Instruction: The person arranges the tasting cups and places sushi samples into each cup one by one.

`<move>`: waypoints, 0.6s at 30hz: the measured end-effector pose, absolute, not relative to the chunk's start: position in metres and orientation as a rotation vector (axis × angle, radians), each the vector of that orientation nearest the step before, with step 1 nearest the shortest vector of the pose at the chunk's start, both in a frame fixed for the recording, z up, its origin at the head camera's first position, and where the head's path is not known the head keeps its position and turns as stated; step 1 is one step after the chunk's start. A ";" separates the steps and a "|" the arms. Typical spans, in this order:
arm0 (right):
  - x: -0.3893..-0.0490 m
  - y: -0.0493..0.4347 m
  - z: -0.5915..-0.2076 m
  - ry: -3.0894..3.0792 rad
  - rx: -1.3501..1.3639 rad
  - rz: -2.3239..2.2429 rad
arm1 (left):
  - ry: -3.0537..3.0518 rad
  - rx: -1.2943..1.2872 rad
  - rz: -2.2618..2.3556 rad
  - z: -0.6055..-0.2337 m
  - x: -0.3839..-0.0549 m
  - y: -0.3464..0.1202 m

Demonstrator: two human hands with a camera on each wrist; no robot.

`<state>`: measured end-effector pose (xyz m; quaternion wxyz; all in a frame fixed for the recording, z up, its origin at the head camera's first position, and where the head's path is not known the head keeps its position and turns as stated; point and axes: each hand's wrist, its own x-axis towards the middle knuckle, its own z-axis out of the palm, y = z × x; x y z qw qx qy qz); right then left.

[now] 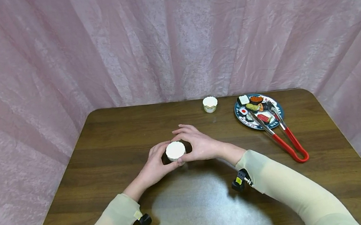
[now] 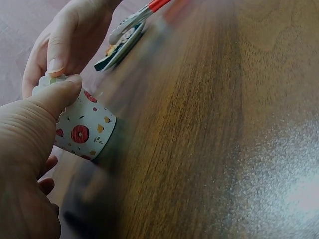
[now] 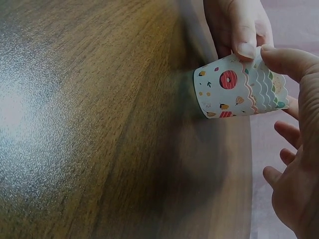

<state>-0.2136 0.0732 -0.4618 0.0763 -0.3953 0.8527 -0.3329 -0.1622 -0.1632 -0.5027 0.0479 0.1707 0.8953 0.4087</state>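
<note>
A small stack of paper baking cups [image 1: 175, 151] with scalloped rims stands upright between my two hands near the middle of the table. Red doughnuts and small coloured motifs decorate its white side, plain in the right wrist view [image 3: 229, 79]. From the left, my left hand [image 1: 155, 166] pinches it, thumb on the near side near the rim and fingers round the far side. On the opposite side my right hand [image 1: 202, 145] holds it too, its thumb at the upper rim beside the left thumb. The right hand's other fingers are spread, partly hidden behind the cups.
Another paper baking cup [image 1: 210, 105] stands at the table's back edge. To the right is a round patterned plate [image 1: 237, 115] bearing several sushi pieces [image 1: 252, 107]. Red-handled metal tongs [image 1: 285, 146] lean over its front rim. A pink curtain [image 1: 171, 41] hangs behind the wooden table [image 1: 110, 148].
</note>
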 end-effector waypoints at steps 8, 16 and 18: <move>-0.215 0.073 -0.463 2.543 -1.190 -1.023 | 2.733 0.522 1.250 -0.502 -0.162 -0.163; -0.214 0.072 -0.463 2.547 -1.200 -1.041 | 2.743 0.531 1.248 -0.501 -0.162 -0.165; -0.214 0.072 -0.463 2.549 -1.194 -1.045 | 2.742 0.526 1.248 -0.501 -0.162 -0.165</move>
